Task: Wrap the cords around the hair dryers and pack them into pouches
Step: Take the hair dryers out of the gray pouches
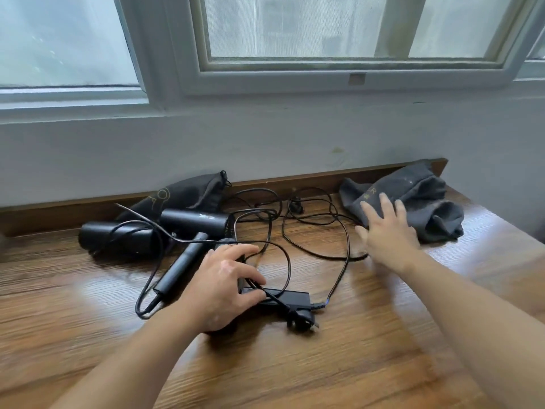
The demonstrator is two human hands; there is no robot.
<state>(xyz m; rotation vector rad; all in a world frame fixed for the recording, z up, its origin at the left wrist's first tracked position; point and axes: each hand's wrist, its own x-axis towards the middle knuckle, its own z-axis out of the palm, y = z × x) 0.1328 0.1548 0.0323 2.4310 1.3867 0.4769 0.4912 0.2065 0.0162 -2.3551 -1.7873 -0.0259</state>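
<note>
Wooden desk (354, 364) under window. Hair dryers x2 (118, 237), far left by black pouch (182, 193). Cords (267, 215) loose, crossed at centre. Left hand (224, 287) curled on cords by adapter (283, 298). Right hand (386, 234) spread wide at grey pouch (427, 202), far right; contact unclear. Risk: crossed loops, so pulling one cord prob. drags the other dryer.

Glossy wood table (368, 335) — matt black dryers (194, 221), soft cloth pouches (418, 199).

Two hair dryers (115, 237) (194, 221) side by side at far left on the table (324, 364), left pouch (182, 193) behind them against the wall, right pouch (418, 199) far right, right hand (386, 231) on its left edge, cords (267, 214) tangled between, adapter (290, 296) near centre, left hand (224, 284) on its left end.
</note>
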